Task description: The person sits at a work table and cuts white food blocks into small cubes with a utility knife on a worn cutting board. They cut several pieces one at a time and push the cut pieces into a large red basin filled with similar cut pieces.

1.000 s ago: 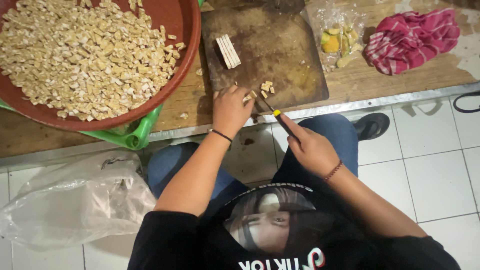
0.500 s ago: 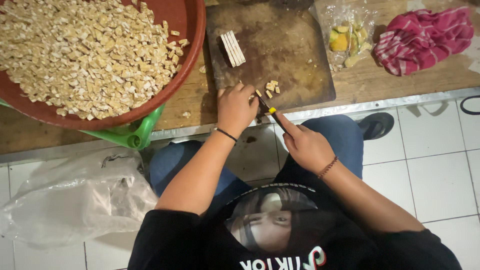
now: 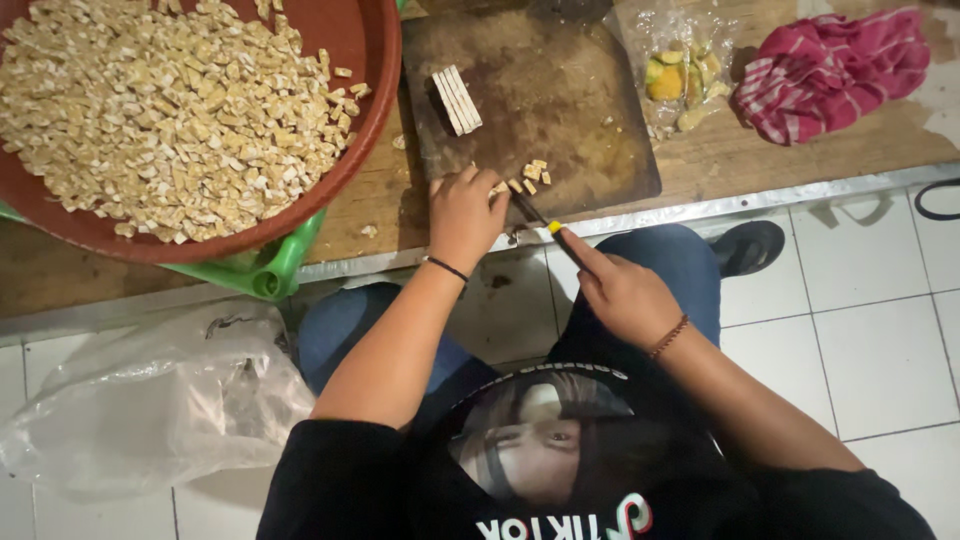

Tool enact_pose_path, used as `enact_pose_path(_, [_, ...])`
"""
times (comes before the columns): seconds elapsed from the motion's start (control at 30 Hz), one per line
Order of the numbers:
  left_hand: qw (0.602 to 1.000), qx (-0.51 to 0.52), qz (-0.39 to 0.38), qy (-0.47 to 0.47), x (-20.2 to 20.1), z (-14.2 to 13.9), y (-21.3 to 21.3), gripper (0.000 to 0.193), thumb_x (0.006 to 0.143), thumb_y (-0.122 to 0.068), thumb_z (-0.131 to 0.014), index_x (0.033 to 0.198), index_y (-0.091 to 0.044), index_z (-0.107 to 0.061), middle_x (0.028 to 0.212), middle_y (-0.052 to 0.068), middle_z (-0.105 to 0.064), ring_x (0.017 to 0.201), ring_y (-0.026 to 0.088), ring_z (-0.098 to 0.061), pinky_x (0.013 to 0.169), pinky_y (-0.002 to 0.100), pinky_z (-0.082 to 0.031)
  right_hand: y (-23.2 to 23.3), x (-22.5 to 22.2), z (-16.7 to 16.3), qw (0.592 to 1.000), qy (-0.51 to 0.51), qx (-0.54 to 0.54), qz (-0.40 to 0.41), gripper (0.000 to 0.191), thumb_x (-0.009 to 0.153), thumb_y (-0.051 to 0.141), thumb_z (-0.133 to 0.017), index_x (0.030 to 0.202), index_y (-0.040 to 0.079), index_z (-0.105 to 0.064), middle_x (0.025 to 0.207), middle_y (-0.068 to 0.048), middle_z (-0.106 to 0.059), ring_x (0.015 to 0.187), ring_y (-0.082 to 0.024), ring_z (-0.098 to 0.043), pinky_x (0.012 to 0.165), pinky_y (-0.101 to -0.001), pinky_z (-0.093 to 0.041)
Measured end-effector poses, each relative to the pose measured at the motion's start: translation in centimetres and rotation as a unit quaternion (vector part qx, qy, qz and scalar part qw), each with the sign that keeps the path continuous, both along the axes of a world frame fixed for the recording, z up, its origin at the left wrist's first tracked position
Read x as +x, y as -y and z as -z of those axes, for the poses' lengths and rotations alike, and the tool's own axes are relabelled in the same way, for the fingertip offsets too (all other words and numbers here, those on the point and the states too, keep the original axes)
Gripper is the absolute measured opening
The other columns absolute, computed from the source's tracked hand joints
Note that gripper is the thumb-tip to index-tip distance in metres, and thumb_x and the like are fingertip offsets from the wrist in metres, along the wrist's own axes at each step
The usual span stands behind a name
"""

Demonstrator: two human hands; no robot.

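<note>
The wooden bench (image 3: 760, 160) spans the upper part of the view, with a metal strip along its near edge. Below it lies a white tiled floor (image 3: 870, 300).

A large red-brown basin (image 3: 375, 90) sits on the bench at the left, filled with small pale cut cubes (image 3: 160, 110). A green plastic item (image 3: 270, 270) shows beneath the basin's near rim. A clear plastic bag (image 3: 140, 400) lies crumpled on the floor at lower left.

A dark cutting board (image 3: 580, 100) lies on the bench just right of the basin. A striped pink cloth (image 3: 830, 70) lies at the far right of the bench. Between board and cloth sits a small clear bag of yellow and green pieces (image 3: 680, 75).

On the board, a sliced pale block (image 3: 456, 98) rests near the far left corner. A few loose cut pieces (image 3: 532, 175) lie at the near edge of the board.

The left hand (image 3: 465, 215) rests fingers-down at the near edge of the board, pressing on material being cut; what lies beneath the fingers is hidden. The right hand (image 3: 625, 295) has its grip closed around the handle of a knife (image 3: 535, 215), forefinger extended along it. The blade points toward the left hand, its tip just beside the loose cut pieces.
</note>
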State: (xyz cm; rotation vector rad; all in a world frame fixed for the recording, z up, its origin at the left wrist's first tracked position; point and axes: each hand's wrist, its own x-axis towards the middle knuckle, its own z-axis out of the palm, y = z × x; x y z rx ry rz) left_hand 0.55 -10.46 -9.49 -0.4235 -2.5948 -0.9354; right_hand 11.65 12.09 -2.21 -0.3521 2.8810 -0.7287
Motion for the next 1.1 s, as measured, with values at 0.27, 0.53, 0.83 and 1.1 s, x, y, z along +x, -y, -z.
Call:
enact_pose_path(0.27, [0.999,0.015,0.009,0.039,0.8,-1.1,0.6,0.027,0.078,-0.024,-0.081,0.097,-0.007,-0.072,0.096,0.014,-0.068,0.097,0.036,-0.064,0.089,0.048,-0.047,-0.2,0.8,-0.6,0.999,-0.013,-0.021,0.022,0.060,0.096,0.020,-0.058,0.154,0.027,-0.044,0.099,-0.019,-0.072,0.082,-0.044,-0.068,0.072,-0.0526,-0.054])
enact_pose_path(0.53, [1.000,-0.016,-0.008,0.025,0.0,-0.5,0.7,0.016,0.080,-0.020,-0.077,0.090,-0.009,-0.072,0.091,0.011,-0.068,0.094,0.035,-0.065,0.087,0.049,-0.046,1.9,-0.4,0.0,1.000,-0.019,-0.007,-0.006,0.059,0.096,0.020,-0.058,0.153,0.026,-0.046,0.091,-0.018,-0.071,0.074,-0.043,-0.068,0.068,-0.0527,-0.055])
enact_pose_path(0.83, [1.000,-0.004,0.002,0.031,-1.3,0.0,1.1,0.012,0.080,-0.019,-0.078,0.084,-0.010,-0.071,0.087,0.010,-0.067,0.090,0.034,-0.065,0.086,0.048,-0.047,2.5,-2.9,1.3,1.000,-0.013,0.010,-0.024,0.060,0.096,0.018,-0.057,0.154,0.023,-0.045,0.086,-0.023,-0.070,0.073,-0.045,-0.067,0.067,-0.0548,-0.054])
enact_pose_path(1.1, [0.999,-0.013,-0.006,0.036,-0.6,0.3,0.7,0.014,0.082,-0.020,-0.076,0.091,-0.010,-0.071,0.093,0.011,-0.069,0.096,0.035,-0.065,0.090,0.048,-0.046,1.7,-1.1,0.8,1.000,0.008,0.011,-0.013,0.062,0.095,0.018,-0.057,0.154,0.026,-0.044,0.088,-0.021,-0.071,0.074,-0.044,-0.068,0.067,-0.0535,-0.054])
